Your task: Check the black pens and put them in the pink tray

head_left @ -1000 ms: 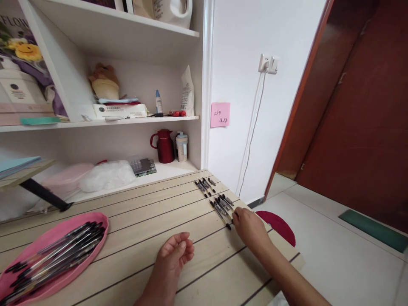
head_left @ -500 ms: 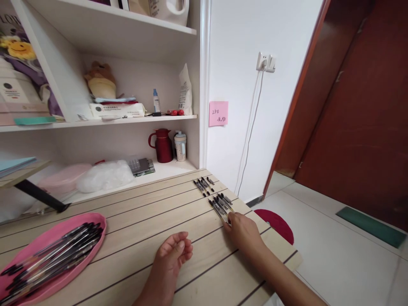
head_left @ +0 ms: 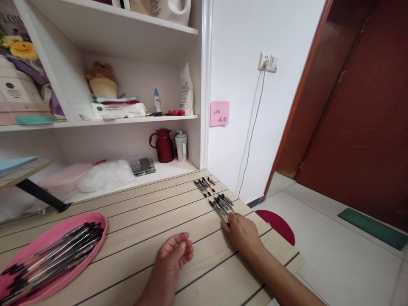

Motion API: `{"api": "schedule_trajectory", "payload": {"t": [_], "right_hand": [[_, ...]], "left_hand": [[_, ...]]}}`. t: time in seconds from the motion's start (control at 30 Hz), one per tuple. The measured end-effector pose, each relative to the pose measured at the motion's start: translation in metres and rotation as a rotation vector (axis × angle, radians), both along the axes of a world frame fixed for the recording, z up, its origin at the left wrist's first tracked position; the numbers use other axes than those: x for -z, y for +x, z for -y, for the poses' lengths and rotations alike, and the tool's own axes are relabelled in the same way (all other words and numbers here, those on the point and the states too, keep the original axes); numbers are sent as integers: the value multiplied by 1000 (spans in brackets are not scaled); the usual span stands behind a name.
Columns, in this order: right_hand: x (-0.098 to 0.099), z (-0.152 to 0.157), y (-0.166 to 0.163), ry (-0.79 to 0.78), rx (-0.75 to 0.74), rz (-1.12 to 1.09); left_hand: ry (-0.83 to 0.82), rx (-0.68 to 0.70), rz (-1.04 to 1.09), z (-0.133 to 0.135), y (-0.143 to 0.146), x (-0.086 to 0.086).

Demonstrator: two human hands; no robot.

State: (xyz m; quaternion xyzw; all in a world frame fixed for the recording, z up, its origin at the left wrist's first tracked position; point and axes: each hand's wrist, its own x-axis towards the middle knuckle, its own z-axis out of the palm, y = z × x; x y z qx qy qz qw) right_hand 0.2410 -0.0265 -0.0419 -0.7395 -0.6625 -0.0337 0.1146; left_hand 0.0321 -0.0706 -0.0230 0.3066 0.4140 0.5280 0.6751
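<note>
My right hand (head_left: 242,233) rests on the wooden table (head_left: 137,238) at its right end, fingertips pressed against the near ends of a row of black pens (head_left: 221,205) laid side by side. A second small group of pens (head_left: 204,185) lies further back near the table's far right corner. My left hand (head_left: 174,255) lies in the middle of the table, palm up, fingers loosely curled, with nothing in it. A pink oval tray (head_left: 22,289) at the front left holds several more black pens (head_left: 54,253).
White shelves behind the table carry a red jug (head_left: 164,145), a small cup (head_left: 182,145), a plastic bag (head_left: 106,175), boxes and a plush toy. A pink sticky note (head_left: 219,113) and a cable hang on the wall. The right table edge drops to the floor with a red mat (head_left: 279,224).
My right hand slid a little left and forward along the pen row, its fingertips now covering the near ends. The left hand stayed put.
</note>
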Motion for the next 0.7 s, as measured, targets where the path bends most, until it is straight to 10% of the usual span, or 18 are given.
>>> {"api": "schedule_trajectory", "payload": {"t": [0.7], "right_hand": [[-4,0,-3,-23,17,-8]], "left_hand": [[-20,-22,20,-4,0,4]]}}
